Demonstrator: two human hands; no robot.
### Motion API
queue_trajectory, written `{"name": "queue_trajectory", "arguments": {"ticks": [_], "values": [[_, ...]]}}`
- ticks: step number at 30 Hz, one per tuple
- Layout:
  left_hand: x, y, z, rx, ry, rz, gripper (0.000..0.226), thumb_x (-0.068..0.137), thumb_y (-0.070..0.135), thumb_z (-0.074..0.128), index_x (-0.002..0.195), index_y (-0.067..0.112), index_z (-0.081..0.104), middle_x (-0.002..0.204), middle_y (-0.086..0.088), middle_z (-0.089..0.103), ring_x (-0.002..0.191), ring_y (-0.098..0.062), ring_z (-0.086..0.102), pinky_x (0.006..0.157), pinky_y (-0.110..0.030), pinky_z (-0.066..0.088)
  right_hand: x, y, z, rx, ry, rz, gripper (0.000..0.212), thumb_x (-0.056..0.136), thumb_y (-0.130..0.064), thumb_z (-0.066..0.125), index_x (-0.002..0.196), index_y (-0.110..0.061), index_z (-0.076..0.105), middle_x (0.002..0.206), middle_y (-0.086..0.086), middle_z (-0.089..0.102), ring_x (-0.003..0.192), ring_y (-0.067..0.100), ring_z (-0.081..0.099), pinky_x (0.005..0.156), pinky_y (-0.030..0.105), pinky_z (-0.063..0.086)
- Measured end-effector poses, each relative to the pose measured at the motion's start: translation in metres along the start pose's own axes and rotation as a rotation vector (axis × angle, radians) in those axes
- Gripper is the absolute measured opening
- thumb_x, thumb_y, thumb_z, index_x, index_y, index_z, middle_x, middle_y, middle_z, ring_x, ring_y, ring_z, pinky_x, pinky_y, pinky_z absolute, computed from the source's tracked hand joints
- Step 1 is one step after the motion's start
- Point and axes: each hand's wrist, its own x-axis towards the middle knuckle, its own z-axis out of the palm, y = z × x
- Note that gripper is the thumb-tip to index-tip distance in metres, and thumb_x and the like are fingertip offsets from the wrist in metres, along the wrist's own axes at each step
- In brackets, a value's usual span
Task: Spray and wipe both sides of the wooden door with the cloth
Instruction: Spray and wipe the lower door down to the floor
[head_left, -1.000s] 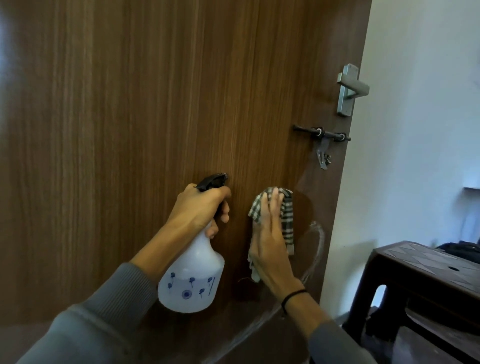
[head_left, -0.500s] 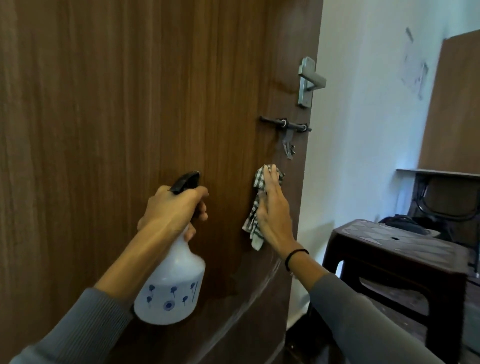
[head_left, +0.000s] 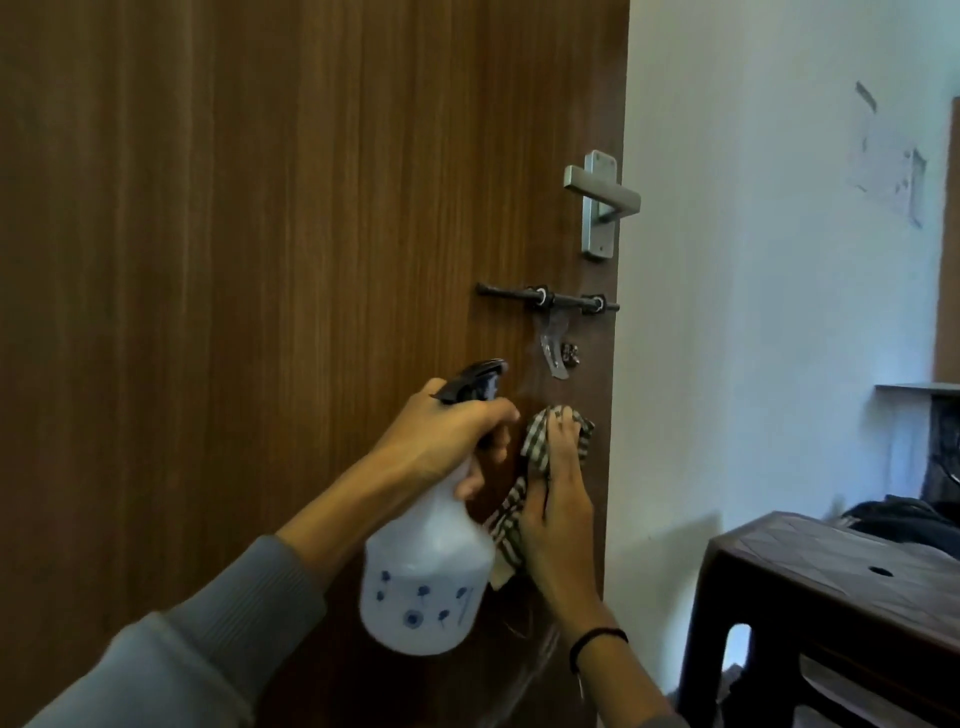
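Silver lever handle (head_left: 602, 195) sits above black slide bolt (head_left: 550, 299), w/ metal hasp (head_left: 553, 348) hanging below bolt. White wall (head_left: 753, 286) at rt, scuffed patches (head_left: 893, 171) high up. Dark brown stool (head_left: 831, 587) bottom rt, patterned top w/ small hole (head_left: 881, 572). Dark bundle (head_left: 893, 514) just behind stool, can't tell what. Grey shelf edge (head_left: 919, 387) far rt, brown panel (head_left: 950, 244) above it.

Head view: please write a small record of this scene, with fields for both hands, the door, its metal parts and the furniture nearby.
Surface: brown wooden door, free edge on the right
Left hand: grips white plastic spray bottle at its black trigger head
Right hand: presses checked cloth against the door
Hardware: silver metal lever handle above dark sliding bolt, both above the cloth
Nearby: dark brown stool, right of the door
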Motion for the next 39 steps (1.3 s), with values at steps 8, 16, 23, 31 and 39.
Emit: {"name": "queue_trajectory", "arguments": {"ticks": [8,16,23,31,39], "values": [[0.042,0.013,0.039,0.073,0.161,-0.133,0.026,0.093,0.022,0.063,0.069,0.011,0.06,0.055,-0.003,0.058,0.036,-0.012,0.043,0.048,-0.027,0.043,0.001,0.014,-0.019,0.15,-0.094,0.018,0.07,0.105,-0.008,0.043,0.159,-0.04,0.012,0.163,-0.024,0.021,0.147,-0.003,0.027,0.118,0.018,0.028],[0.034,0.032,0.004,0.124,0.157,-0.092,0.029,0.096,0.03,0.061,0.078,0.007,0.064,0.069,-0.012,0.065,0.038,-0.015,0.045,0.05,-0.028,0.044,0.009,-0.005,-0.009,0.108,0.13,-0.045,0.044,0.103,-0.006,0.049,0.145,-0.02,0.042,0.147,-0.007,0.044,0.129,-0.018,0.038,0.099,0.0,0.034],[0.034,0.029,-0.002,0.162,0.112,-0.107,0.03,0.096,0.03,0.062,0.08,0.005,0.063,0.072,-0.014,0.064,0.039,-0.016,0.045,0.05,-0.03,0.044,0.015,0.023,-0.005,-0.071,0.106,-0.234,0.053,0.094,-0.006,0.064,0.143,-0.021,0.054,0.16,-0.002,0.038,0.151,0.021,0.03,0.116,0.04,0.04],[0.034,0.027,-0.006,0.103,0.082,-0.083,0.029,0.095,0.028,0.062,0.077,0.005,0.062,0.07,-0.014,0.062,0.038,-0.017,0.043,0.047,-0.028,0.042,0.013,-0.016,0.034,-0.028,0.338,-0.14,0.039,0.103,-0.017,0.049,0.141,-0.011,0.056,0.149,0.006,0.052,0.145,0.024,0.04,0.115,0.04,0.041],[0.034,0.025,-0.006,0.078,0.076,-0.08,0.027,0.097,0.027,0.061,0.081,0.005,0.063,0.071,-0.014,0.061,0.036,-0.016,0.041,0.046,-0.029,0.04,0.058,-0.016,0.019,0.039,0.145,-0.238,0.051,0.103,-0.025,0.035,0.152,-0.014,0.041,0.155,0.007,0.045,0.146,0.032,0.039,0.108,0.056,0.046]]}}
